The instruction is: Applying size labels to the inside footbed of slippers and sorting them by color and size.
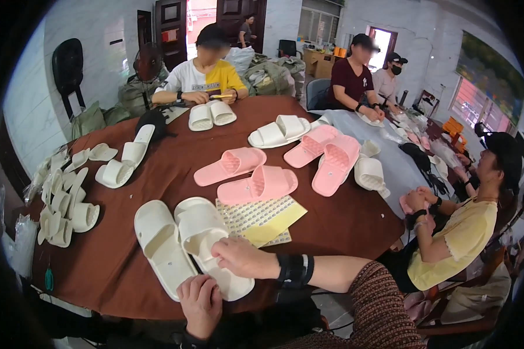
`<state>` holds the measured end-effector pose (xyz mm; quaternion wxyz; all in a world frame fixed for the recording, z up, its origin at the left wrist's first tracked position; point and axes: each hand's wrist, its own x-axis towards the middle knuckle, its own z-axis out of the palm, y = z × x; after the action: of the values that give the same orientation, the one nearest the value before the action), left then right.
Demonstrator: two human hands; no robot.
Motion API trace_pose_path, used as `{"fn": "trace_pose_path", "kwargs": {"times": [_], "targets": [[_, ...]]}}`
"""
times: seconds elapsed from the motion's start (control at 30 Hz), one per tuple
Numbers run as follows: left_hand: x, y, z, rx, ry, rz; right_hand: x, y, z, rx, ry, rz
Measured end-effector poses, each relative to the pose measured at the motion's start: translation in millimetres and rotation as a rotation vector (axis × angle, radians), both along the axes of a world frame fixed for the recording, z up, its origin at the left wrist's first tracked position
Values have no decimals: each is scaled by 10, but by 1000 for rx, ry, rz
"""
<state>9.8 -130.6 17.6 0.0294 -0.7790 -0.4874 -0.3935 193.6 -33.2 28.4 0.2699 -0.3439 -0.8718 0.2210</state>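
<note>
Your right hand (241, 256) rests open on the white slipper (206, 244), steadying it; your left hand (201, 302) seems curled on its heel edge, on the brown tabletop (110, 267)

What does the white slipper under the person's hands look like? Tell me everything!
The white slipper is an open-toed slide with a wide strap over the top and a smooth sole that looks like soft foam or rubber. It lies flat, sole down, on the brown tablecloth near the table's front edge. A matching white slipper lies right beside it on its left. The right hand rests on its strap, and the left hand touches its end nearest the person.
</note>
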Motion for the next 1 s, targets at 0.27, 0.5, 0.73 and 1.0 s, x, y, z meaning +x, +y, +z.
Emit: {"fn": "trace_pose_path", "kwargs": {"times": [0.27, 0.5, 0.73, 1.0], "targets": [[1, -1, 58, -7, -14, -27, 46, 95, 144, -75, 13, 33], [-76, -24, 177, -80, -55, -109, 17, 496, 599, 135, 165, -47], [-696, 19, 313, -11, -128, 25, -128, 1065, 431, -143, -148, 16], [-1373, 812, 423, -153, -143, 32, -184, 1198, 407, -158, -87, 37]]}}
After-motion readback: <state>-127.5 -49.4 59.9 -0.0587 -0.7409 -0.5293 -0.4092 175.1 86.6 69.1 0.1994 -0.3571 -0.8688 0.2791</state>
